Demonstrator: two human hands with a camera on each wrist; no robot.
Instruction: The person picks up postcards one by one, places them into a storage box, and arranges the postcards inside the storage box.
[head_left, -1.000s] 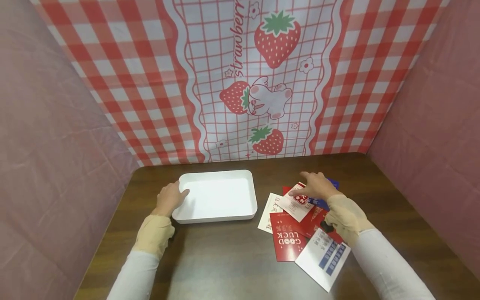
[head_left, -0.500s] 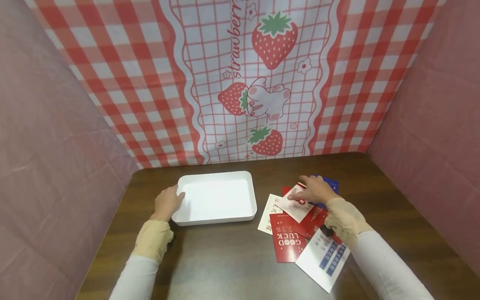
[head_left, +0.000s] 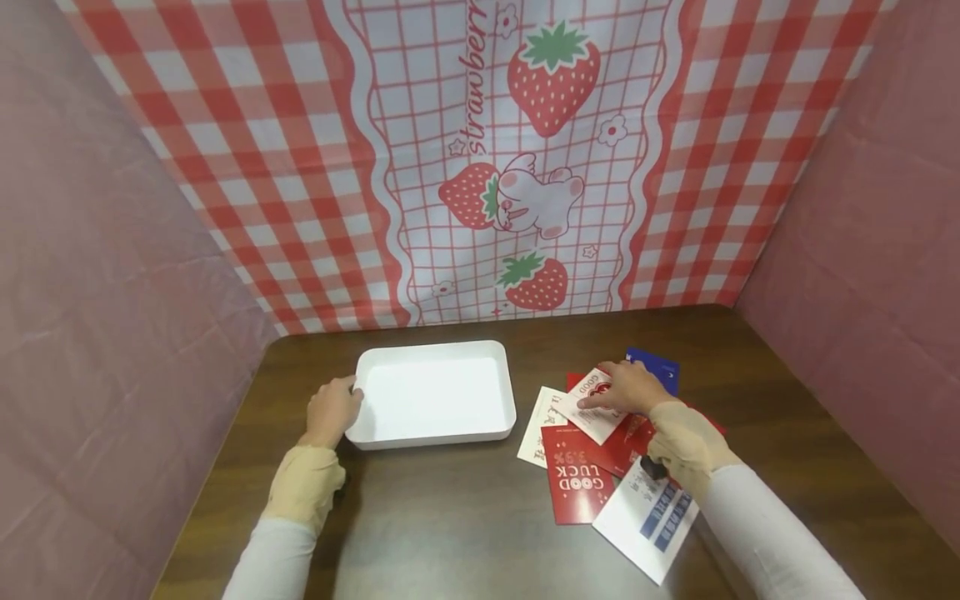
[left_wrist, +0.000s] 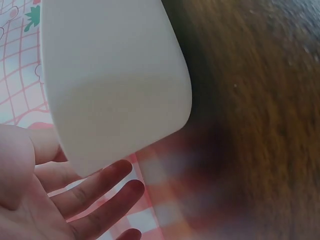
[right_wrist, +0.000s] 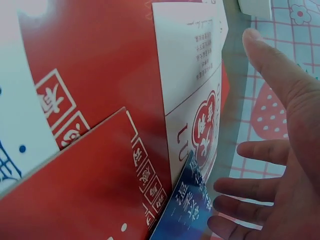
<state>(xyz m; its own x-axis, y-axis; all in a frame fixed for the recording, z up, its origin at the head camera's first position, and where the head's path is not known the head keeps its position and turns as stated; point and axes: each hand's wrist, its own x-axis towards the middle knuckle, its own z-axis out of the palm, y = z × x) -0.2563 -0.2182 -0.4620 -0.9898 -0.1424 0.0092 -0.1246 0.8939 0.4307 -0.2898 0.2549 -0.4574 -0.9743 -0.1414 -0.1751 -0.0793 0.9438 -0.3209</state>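
My left hand (head_left: 330,414) holds the left rim of a white rectangular tray (head_left: 435,392), thumb at the rim and fingers along its outer wall. In the left wrist view, the tray's outer wall (left_wrist: 120,90) fills the middle, its corner right at the fingers. Over a loose pile of printed cards, my right hand (head_left: 633,387) is spread, thumb and fingers apart above a white card with red print (head_left: 600,427). In the right wrist view, this hand's fingertips (right_wrist: 222,187) are close to the white card (right_wrist: 187,75) and a blue card (right_wrist: 185,205).
A red "GOOD LUCK" card (head_left: 573,483), a cream card (head_left: 534,437) and a white card with blue bands (head_left: 648,529) overlap at the pile's near side. Beyond the brown table (head_left: 420,517) hangs a strawberry-print cloth (head_left: 517,275), with pink cloth walls at both sides.
My right hand has shifted slightly nearer over the pile, uncovering more of the blue card. My left thumb has drawn back toward the tray's rim. The tray and cards stay nearly in place.
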